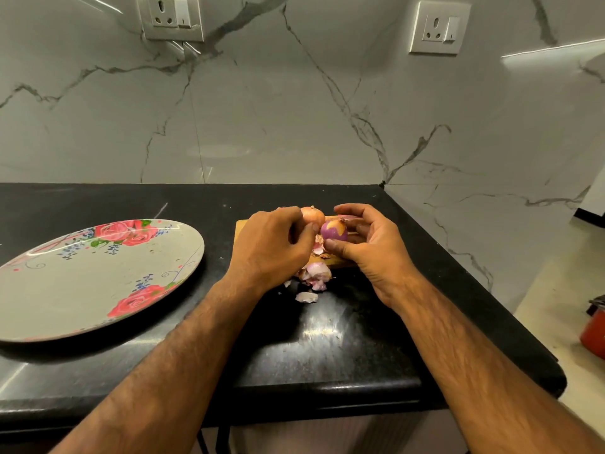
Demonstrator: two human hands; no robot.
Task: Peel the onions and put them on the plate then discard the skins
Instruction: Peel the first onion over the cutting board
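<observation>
Over wooden board (241, 225) — smooth round onion (333, 231)

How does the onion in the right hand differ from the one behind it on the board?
The held onion is mostly bare and purple, with a yellowish patch left; the rear onion has its full orange-brown skin. The held onion sits in the right hand's grip above the cutting board; the rear onion rests on it, partly hidden by the left hand. Both are round; neither is on the plate.
</observation>
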